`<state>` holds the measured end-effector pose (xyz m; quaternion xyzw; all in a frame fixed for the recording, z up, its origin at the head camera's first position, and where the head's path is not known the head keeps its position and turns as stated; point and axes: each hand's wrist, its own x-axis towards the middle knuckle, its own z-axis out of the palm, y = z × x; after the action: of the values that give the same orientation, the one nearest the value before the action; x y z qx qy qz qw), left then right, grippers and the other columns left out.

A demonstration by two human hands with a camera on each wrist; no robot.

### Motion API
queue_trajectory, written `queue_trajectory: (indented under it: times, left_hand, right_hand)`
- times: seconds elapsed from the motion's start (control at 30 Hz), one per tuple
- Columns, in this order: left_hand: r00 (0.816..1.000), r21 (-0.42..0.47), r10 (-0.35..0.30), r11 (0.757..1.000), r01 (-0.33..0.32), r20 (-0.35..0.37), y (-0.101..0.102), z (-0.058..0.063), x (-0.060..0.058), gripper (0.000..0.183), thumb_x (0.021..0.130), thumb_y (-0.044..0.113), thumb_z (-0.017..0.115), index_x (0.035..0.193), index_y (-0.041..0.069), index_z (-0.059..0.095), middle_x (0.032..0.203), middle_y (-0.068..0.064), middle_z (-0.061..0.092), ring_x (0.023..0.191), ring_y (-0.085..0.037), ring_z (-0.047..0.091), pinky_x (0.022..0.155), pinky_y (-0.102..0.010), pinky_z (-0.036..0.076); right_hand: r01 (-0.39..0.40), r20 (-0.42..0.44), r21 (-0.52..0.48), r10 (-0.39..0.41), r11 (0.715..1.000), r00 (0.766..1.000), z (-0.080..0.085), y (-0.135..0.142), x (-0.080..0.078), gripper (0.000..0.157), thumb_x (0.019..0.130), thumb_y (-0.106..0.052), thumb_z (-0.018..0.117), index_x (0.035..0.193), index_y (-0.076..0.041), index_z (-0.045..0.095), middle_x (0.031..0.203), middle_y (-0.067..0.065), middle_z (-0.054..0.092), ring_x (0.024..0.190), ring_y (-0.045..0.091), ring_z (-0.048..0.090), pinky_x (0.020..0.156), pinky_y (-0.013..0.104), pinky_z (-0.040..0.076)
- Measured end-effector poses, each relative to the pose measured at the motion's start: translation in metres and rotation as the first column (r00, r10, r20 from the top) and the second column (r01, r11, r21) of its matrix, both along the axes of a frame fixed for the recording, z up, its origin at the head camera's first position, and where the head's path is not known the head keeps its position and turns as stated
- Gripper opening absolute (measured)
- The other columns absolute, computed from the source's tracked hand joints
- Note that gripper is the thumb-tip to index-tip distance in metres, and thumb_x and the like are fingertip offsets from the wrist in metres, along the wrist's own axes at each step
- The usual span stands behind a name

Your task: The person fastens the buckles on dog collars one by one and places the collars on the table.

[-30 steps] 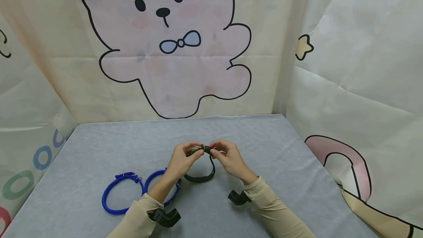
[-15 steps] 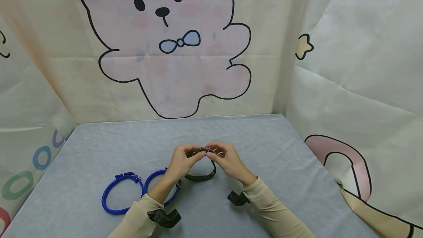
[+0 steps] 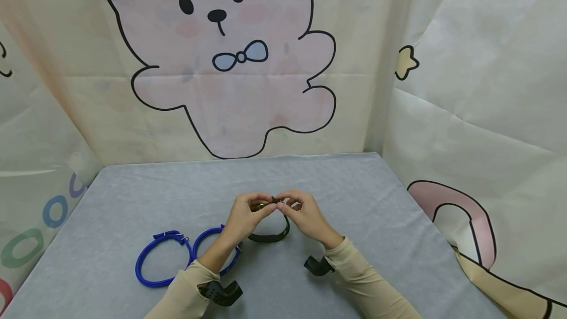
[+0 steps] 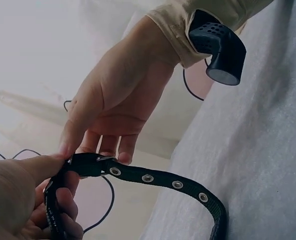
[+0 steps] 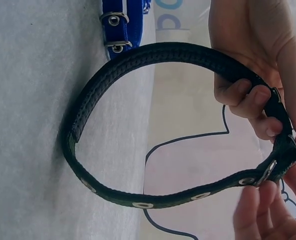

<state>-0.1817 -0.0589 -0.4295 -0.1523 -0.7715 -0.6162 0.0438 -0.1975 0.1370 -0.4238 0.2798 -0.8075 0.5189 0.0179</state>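
A dark green collar (image 3: 269,238) with metal eyelets hangs as a loop between the two hands, its lower curve at the grey cloth. The left hand (image 3: 246,213) pinches the band close to the buckle, fingers curled round it. On the other side of the buckle, the right hand (image 3: 308,214) pinches the strap with thumb and fingertips. In the left wrist view the eyelet strap (image 4: 178,184) runs from a metal buckle frame (image 4: 106,158) held at the right fingertips. The padded, stitched part of the band (image 5: 163,52) shows in the right wrist view. Fingers hide some of the buckle.
Two blue collars, a left one (image 3: 153,284) and a right one (image 3: 204,235), lie side by side on the grey table cloth (image 3: 354,186). The left forearm partly covers them. Printed curtains stand behind and beside the table.
The right hand has shifted slightly left, so both hands' fingertips now meet over the buckle and cover more of it. The blue collars have stayed in place.
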Motion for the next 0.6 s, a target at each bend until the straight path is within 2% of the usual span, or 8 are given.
queue_trajectory:
  times: [0.1,0.27,0.43,0.6]
  left_hand:
    - [1.000,-0.018,-0.009,1.000,0.009,-0.013,-0.0004,0.0023,0.0013,0.019,0.092,0.014,0.075,0.107,0.002,0.075,0.106,-0.017,0.076,0.070,-0.006,0.057,0.061,-0.022,0.044]
    - [1.000,-0.049,0.000,0.999,-0.002,-0.022,0.0002,0.0039,0.0025,0.018,0.091,0.013,0.076,0.106,0.003,0.076,0.108,-0.016,0.076,0.072,-0.008,0.058,0.061,-0.022,0.043]
    - [0.999,-0.074,0.018,0.997,-0.020,-0.027,0.0010,0.0024,0.0026,0.017,0.091,0.014,0.077,0.105,0.004,0.077,0.106,-0.013,0.077,0.068,-0.008,0.055,0.059,-0.022,0.041]
    - [0.999,-0.089,-0.008,0.996,0.003,-0.053,0.0012,-0.0012,0.0021,0.016,0.090,0.011,0.077,0.102,0.002,0.077,0.101,-0.016,0.077,0.066,-0.004,0.056,0.058,-0.021,0.046]
  right_hand:
    - [0.009,-0.005,-0.015,-0.009,1.000,1.000,0.0003,0.0005,-0.0008,0.021,0.099,-0.015,0.066,0.117,-0.005,0.072,0.118,0.017,0.069,0.091,0.017,0.060,0.075,0.029,0.054]
    - [-0.003,-0.022,-0.031,0.002,1.000,1.000,0.0003,0.0005,-0.0007,0.020,0.098,-0.012,0.067,0.116,-0.005,0.072,0.118,0.017,0.068,0.088,0.015,0.057,0.071,0.029,0.053]
    - [-0.028,-0.055,-0.057,0.025,0.998,0.998,-0.0013,-0.0003,-0.0010,0.018,0.098,-0.009,0.066,0.114,-0.003,0.071,0.114,0.019,0.068,0.083,0.012,0.054,0.068,0.028,0.052]
    - [-0.038,-0.072,-0.066,0.033,0.997,0.997,-0.0001,-0.0011,0.0010,0.018,0.098,-0.009,0.066,0.113,-0.003,0.073,0.112,0.017,0.070,0.085,0.011,0.056,0.072,0.030,0.053]
